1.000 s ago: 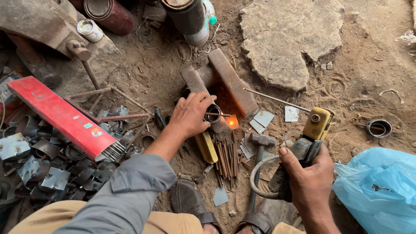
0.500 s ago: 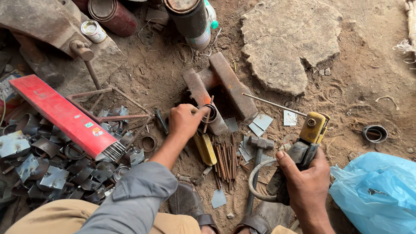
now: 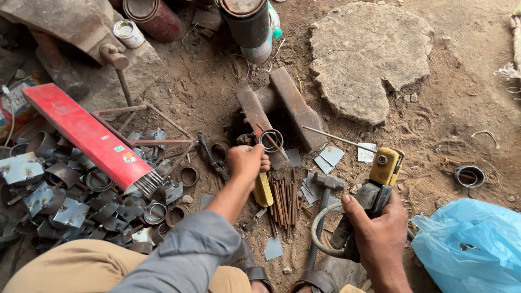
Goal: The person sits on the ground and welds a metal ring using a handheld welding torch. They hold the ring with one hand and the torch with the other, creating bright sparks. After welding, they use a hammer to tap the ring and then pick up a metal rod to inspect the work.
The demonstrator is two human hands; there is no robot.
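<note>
Comparing with a second ago, my left hand (image 3: 247, 161) has pulled nearer, off the ring (image 3: 271, 140), and the orange glow there is gone. Its fingers are clenched; on what, I cannot tell. The ring lies flat on the steel bars (image 3: 277, 111), just beyond that hand. My right hand (image 3: 378, 234), low right, grips the electrode holder (image 3: 380, 179), whose long axis points far and slightly right.

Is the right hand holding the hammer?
No. The right hand grips a yellow-headed electrode holder; the hammer lies untouched on the ground.
</note>
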